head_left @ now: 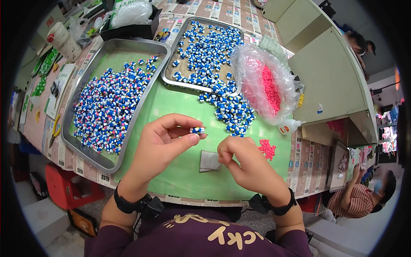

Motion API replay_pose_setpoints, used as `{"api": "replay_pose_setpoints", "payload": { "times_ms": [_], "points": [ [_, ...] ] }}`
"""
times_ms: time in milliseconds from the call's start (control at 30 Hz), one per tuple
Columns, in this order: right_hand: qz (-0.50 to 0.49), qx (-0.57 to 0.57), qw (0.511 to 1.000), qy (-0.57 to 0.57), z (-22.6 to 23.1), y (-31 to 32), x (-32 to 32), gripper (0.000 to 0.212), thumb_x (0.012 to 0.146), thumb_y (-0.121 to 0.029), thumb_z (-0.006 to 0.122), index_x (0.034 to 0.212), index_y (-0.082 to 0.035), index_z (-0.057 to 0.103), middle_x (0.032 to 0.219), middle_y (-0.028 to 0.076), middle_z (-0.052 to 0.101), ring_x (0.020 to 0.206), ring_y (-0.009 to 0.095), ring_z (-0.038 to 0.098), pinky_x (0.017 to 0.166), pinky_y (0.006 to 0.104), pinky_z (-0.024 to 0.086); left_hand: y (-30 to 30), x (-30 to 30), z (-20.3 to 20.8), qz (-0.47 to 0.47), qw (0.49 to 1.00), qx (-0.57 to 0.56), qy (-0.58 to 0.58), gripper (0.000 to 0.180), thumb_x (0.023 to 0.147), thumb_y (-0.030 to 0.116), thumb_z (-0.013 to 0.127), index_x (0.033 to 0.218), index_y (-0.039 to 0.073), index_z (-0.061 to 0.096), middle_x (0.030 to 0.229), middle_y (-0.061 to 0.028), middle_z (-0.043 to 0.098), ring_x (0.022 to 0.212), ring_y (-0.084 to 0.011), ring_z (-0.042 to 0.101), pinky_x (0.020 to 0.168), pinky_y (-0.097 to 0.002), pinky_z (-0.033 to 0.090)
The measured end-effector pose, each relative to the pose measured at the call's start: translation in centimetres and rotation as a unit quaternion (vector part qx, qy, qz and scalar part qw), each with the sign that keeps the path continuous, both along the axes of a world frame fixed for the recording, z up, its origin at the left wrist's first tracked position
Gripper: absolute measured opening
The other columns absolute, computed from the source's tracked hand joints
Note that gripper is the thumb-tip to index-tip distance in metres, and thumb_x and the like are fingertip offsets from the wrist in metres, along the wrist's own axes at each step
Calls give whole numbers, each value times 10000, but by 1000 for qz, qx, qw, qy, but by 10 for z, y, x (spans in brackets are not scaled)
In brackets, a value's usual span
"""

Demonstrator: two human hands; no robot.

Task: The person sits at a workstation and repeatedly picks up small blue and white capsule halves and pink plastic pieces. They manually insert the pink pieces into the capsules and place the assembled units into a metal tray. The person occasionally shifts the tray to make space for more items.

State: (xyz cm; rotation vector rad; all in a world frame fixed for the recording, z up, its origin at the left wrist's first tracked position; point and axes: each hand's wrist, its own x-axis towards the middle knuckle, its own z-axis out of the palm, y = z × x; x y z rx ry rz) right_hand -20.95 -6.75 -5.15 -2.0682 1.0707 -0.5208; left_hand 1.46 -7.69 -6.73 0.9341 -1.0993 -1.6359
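Pinching left hand: grip clamped, thumb and fingers, on a small blue-and-white piece above the green sheet; the fingertips cover part of it
Right hand: curled, knuckles up, just beside a flat grey block — its fingertips are hidden, so I cannot tell whether this grip is apart, together or holding something
Far right: a co-worker in a striped top, partly blocked by furniture and blurred toward the dark fisheye rim
Purple shirt: pale lettering across the chest, cut off by the lower edge
Desk: covered with printed paper, its marks too small to make out
White bottle: squeezable-looking, with a red-orange label, lying by the bag
Left tray: shiny metal, rounded corners, packed with blue, white and pink pieces
Second tray: metal too, holding blue-and-white pieces touched with yellow; a loose heap spreads from its near edge onto the sheet
Bag: clear, crinkled plastic around bright pink bits
Pink pile: small rounded bits on the sheet, just beyond the right hand
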Motion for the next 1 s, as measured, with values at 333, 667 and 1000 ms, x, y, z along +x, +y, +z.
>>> {"api": "replay_pose_setpoints", "payload": {
  "times_ms": [333,667,1000],
  "points": [
    [-30,-8,997,-66,5,-1,-2,233,750,108,576,802,-73,439,797,53,530,719,212,531,710,332,395,-1,0,4,35,999,-14,3,276,865,-23,625,1140,-28,599,1066,-109,652,964,-187,661,834,-283,537],
    [-139,21,922,-360,23,2,9,282,869,83,605,786,-82,392,920,66,545,804,110,497,711,243,425,2,-39,11,-6,989,28,142,207,850,-29,663,1041,-14,584,1011,-117,660,895,-175,668,794,-289,559],
    [-139,-67,937,-314,16,2,7,258,856,72,626,790,-64,416,909,79,546,775,117,498,681,248,420,5,-45,10,10,992,-57,110,206,833,-65,677,1020,-32,598,1005,-94,641,928,-150,659,851,-275,542]
  ]
}}
